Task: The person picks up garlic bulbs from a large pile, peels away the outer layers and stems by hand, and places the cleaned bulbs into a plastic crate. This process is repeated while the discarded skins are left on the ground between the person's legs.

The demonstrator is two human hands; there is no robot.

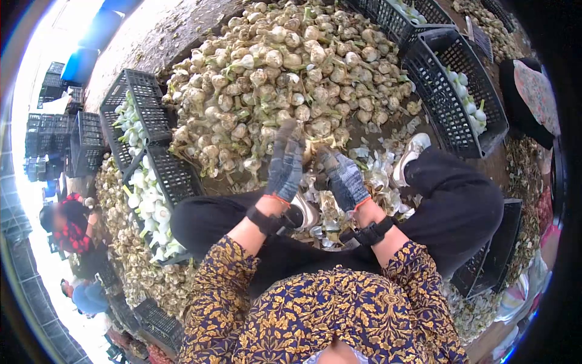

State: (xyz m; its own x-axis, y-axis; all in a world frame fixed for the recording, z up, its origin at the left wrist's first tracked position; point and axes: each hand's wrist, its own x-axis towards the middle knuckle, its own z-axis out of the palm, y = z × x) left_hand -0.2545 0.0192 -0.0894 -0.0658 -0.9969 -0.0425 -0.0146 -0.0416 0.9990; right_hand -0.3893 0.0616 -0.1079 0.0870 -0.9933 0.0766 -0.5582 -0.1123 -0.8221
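Observation:
My left hand [285, 164], in a dirty grey knit glove, is raised at the near edge of a heap of unpeeled garlic bulbs [267, 79]. Its fingers stretch forward, slightly blurred, and grip nothing that I can see. My right hand [342, 179], gloved alike, has its fingers bent around the lower side of a brownish garlic bulb [314, 147] between the two hands. Part of that bulb is hidden by the fingers. Loose papery garlic skins [379, 170] lie on the ground beneath and beside my right hand.
Black plastic crates with cleaned white garlic stand at the left [173, 176] and right [448, 91]. My crossed legs [454, 200] frame the work spot. More garlic [130, 242] lies left, where a person in red and black [73, 227] sits. Stacked crates [51, 133] stand farther off.

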